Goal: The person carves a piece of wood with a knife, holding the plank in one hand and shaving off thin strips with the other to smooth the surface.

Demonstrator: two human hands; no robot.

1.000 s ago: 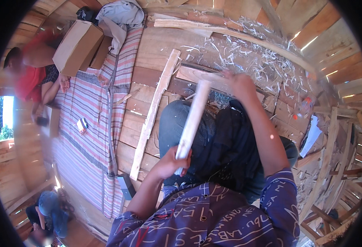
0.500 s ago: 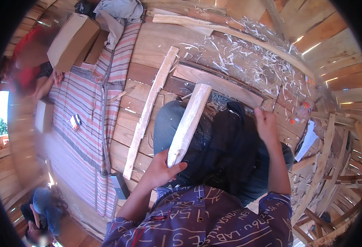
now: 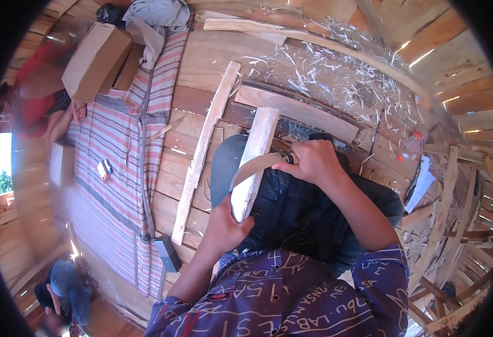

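Note:
My left hand (image 3: 225, 226) is closed around the near end of a pale, squared piece of wood (image 3: 262, 132). The wood slants up and away over my left thigh. In my right hand (image 3: 316, 161) is the handle of a knife (image 3: 256, 167) with a broad, curved blade. That blade lies across the wood a little beyond my left hand, its tip reaching past the wood's left side. A dark cloth (image 3: 291, 216) covers part of my lap. My right fingers hide most of the knife's handle.
A long rough strip of wood (image 3: 204, 151) lies to the left, and a plank (image 3: 299, 112) lies ahead. Wood shavings (image 3: 364, 90) litter the floor beyond. A striped mat (image 3: 117, 146) bears a cardboard box (image 3: 95, 62). Two other people sit at the left.
My right hand has come in from the right, and the knife blade now crosses the wood. The wood's far end has shifted slightly left; my left hand still grips its near end.

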